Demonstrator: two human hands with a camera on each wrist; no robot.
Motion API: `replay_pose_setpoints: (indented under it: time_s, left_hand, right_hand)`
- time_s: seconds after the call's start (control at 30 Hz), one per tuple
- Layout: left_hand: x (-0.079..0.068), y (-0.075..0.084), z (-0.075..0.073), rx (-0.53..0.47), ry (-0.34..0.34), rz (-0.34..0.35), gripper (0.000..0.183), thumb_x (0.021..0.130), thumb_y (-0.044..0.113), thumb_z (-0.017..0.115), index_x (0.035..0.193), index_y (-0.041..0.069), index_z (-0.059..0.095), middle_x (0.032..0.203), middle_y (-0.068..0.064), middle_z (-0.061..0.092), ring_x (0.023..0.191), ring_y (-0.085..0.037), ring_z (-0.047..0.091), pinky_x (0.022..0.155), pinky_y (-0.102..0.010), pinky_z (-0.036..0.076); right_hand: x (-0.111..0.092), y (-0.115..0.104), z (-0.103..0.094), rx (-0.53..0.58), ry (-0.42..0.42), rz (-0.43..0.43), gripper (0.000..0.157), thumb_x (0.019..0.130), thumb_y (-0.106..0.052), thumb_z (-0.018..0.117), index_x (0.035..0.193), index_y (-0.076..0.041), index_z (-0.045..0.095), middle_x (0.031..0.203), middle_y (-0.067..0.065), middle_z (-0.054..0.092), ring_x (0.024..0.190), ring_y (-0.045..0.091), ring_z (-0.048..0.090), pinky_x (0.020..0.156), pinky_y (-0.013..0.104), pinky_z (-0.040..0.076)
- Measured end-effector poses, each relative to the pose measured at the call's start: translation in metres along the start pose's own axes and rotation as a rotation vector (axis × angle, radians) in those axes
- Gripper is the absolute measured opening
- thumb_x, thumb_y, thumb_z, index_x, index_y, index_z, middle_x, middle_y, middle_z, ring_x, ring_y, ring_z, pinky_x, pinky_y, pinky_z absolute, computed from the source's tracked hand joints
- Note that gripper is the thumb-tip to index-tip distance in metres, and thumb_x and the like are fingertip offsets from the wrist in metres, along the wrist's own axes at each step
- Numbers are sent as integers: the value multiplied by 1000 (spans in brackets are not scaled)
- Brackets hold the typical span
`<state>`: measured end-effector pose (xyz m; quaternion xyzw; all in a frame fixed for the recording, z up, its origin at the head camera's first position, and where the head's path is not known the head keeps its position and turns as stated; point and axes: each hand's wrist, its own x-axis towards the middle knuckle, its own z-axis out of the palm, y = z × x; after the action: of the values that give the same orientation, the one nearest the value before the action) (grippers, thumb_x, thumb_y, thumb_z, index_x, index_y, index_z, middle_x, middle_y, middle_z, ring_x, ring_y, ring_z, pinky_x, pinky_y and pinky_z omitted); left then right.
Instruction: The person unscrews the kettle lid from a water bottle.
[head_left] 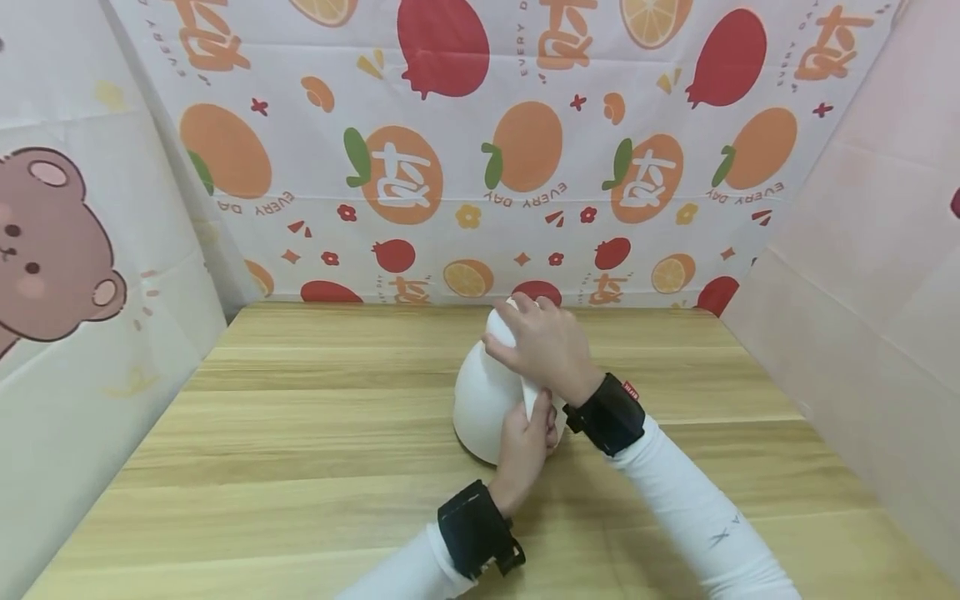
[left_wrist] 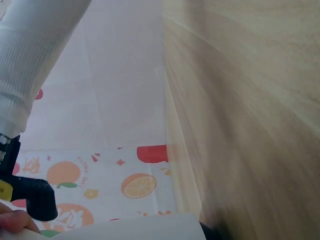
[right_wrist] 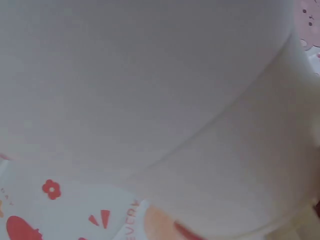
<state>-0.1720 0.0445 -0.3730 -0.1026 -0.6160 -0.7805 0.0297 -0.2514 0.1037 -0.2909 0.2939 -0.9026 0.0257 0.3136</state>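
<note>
1. A white vessel (head_left: 483, 400), kettle-like in shape, stands upright just right of and below the centre of the head view, on a wooden table (head_left: 300, 467). A dark base (head_left: 472, 457) shows beneath its lower edge.
2. The left hand (head_left: 522, 450), low in the centre, has its fingers curled round the vessel's pale handle (head_left: 531, 395), on the side nearest the person.
3. The right hand (head_left: 552, 343), just above it, lies over the rounded top (head_left: 500, 327), thumb apart from the fingers. I cannot tell whether it pinches anything; the fingertips are partly hidden.
4. The walls look smooth and stiff, so they would probably slide under a dry palm and not give when squeezed. A seam (right_wrist: 212, 121) crosses the pale surface in the right-wrist view.
5. Weight is a guess: likely moderate, more if it holds liquid (the inside is out of sight).
6. The handle seems the surest hold, with a second hand steadying the top; the broad, rounded belly offers little to grip. A hard knock might crack or dent it.
</note>
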Motion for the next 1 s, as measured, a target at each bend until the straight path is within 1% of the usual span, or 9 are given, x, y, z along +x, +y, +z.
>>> replay_pose_setpoints:
  time_s: [0.23,0.3,0.43,0.47,0.53,0.63,0.83,0.9,1.0]
  left_hand:
    - [1,0,-2,29,10,24,51,102,27,39,73,-15,41,54,-4,36,44,-4,33,45,-16,30]
    - [1,0,-1,31,15,29,51,101,27,40,74,-16,42,54,-4,36,44,-4,33,45,-16,30]
    - [-2,-1,-1,30,20,33,51,101,28,41,75,-16,42,54,-5,36,44,-4,33,45,-16,30]
    - [-3,-1,-1,30,20,32,51,101,28,41,75,-16,42,54,-4,36,44,-3,33,45,-16,30]
    - [-5,-1,-1,29,22,29,52,101,28,40,74,-16,42,54,-4,36,43,-3,32,44,-16,29]
    - [-7,-2,0,32,30,29,52,101,28,40,74,-16,41,54,-4,35,43,-2,32,44,-15,29]
    - [-6,0,2,46,54,32,54,101,28,40,73,-18,42,52,-3,35,43,-2,31,44,-15,30]
    - [-5,1,2,58,65,28,54,101,28,41,73,-18,42,52,-3,35,43,-2,32,44,-15,30]
    - [-5,3,2,69,76,15,54,101,28,42,73,-19,43,52,-3,36,43,-2,32,44,-15,30]
  right_hand:
    - [4,26,3,130,-7,-201,50,82,-46,61,122,-17,65,120,11,71,99,29,68,49,34,55]
    - [6,35,5,187,-5,-275,49,80,-44,64,121,-17,65,120,12,71,102,28,68,55,35,57]
    - [7,49,9,297,-12,-412,48,77,-39,68,120,-16,66,121,11,71,108,26,66,73,40,60]
    - [7,51,10,317,-14,-438,48,77,-38,69,120,-16,66,122,10,70,109,25,65,77,42,60]
    - [7,52,11,334,-22,-467,48,77,-37,68,120,-16,66,123,9,70,111,25,64,79,42,60]
    - [5,52,11,336,-28,-468,48,77,-38,67,120,-16,66,124,9,69,113,25,64,80,42,59]
    - [1,44,3,249,8,-406,47,77,-39,65,118,-17,67,121,10,71,111,26,64,89,47,56]
    - [0,38,0,224,19,-364,46,78,-40,64,117,-16,68,119,10,72,109,26,64,89,47,55]
    - [-1,27,-4,194,-4,-250,47,81,-43,62,119,-15,66,118,10,72,108,27,64,89,47,55]
